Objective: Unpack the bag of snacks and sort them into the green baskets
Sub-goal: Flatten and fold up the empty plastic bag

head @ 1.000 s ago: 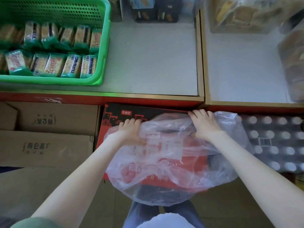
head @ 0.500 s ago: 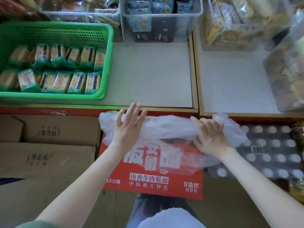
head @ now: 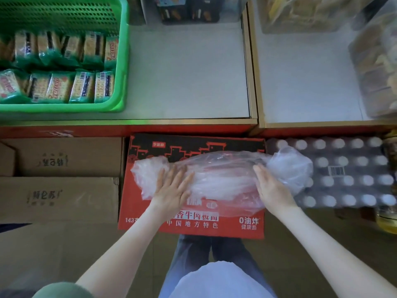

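One bag, one red carton, one green basket at 10 o'clock. Your left hand and right hand both flat, fingers straight, pressing bag.

Two hands press a crumpled clear bag flat on a red carton.

The plastic bag lies bunched into a long roll across the red carton at centre. The left hand rests on it with straight, spread fingers, and the right hand presses its 3 o'clock end. At 10 o'clock the green basket holds rows of snack packets. A pack of bottles lies at 3 o'clock and cardboard boxes at 9.
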Available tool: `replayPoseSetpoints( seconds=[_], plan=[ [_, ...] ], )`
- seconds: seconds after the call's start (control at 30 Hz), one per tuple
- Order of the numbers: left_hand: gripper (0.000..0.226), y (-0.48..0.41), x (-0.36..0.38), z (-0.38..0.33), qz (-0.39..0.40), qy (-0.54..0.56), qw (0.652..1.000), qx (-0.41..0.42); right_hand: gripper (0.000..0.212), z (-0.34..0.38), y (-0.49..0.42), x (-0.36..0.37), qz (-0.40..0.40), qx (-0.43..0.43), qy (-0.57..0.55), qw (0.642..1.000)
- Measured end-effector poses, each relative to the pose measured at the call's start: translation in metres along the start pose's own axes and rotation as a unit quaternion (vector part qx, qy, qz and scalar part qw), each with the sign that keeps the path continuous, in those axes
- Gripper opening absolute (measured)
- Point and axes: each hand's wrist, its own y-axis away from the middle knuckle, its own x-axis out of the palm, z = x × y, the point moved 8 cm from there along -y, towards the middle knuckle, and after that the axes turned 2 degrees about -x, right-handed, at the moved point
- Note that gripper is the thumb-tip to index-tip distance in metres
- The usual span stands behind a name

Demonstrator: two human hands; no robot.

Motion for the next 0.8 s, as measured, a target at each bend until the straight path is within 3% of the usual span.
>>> replayPoseSetpoints(
  seconds=[0.07,0.13,0.2,0.3,0.37,0.43,0.5,0.57,0.63,0.7,0.73,0.8],
  plan=[
    [0.044,-0.009,-0.02,-0.001,-0.063,0.005,0.998,-0.009,0.069,0.003,-0.006,-0.022,-0.063,0.001,0.061,0.996],
    [0.071,-0.024,-0.034,-0.001,-0.064,-0.018,0.998,-0.016,0.083,0.008,-0.018,-0.037,-0.054,-0.005,0.152,0.987],
    [0.104,-0.036,-0.045,0.003,-0.007,-0.054,0.998,-0.031,0.099,0.006,-0.032,-0.04,-0.013,-0.014,0.245,0.969],
    [0.114,-0.047,-0.036,0.007,0.095,-0.091,0.99,-0.054,0.114,-0.002,-0.042,-0.024,0.103,-0.032,0.254,0.961],
    [0.097,-0.048,-0.03,0.007,0.113,-0.071,0.989,-0.063,0.106,0.001,-0.036,-0.014,0.133,-0.036,0.231,0.963],
    [0.056,-0.044,-0.026,0.002,0.098,-0.067,0.992,-0.045,0.081,0.002,-0.027,-0.008,0.124,-0.024,0.211,0.969],
    [0.038,-0.038,-0.034,-0.001,0.045,-0.057,0.997,-0.017,0.042,0.008,-0.022,-0.013,0.047,-0.034,0.199,0.978],
    [0.036,-0.033,-0.055,0.0,-0.085,-0.031,0.996,0.008,0.019,0.014,-0.016,-0.031,-0.096,-0.084,0.175,0.976],
    [0.041,-0.03,-0.076,0.0,-0.191,-0.035,0.98,0.034,0.015,0.012,-0.011,-0.051,-0.209,-0.083,0.174,0.959],
    [0.05,-0.029,-0.085,-0.001,-0.241,-0.053,0.967,0.056,0.019,0.005,-0.006,-0.049,-0.238,-0.056,0.159,0.957],
    [0.055,-0.028,-0.077,0.0,-0.223,-0.05,0.971,0.07,0.026,0.001,-0.004,-0.037,-0.219,-0.054,0.149,0.963],
    [0.069,-0.02,-0.04,0.002,-0.119,-0.049,0.987,0.093,0.045,-0.005,0.003,0.002,-0.098,-0.049,0.127,0.986]
  ],
)
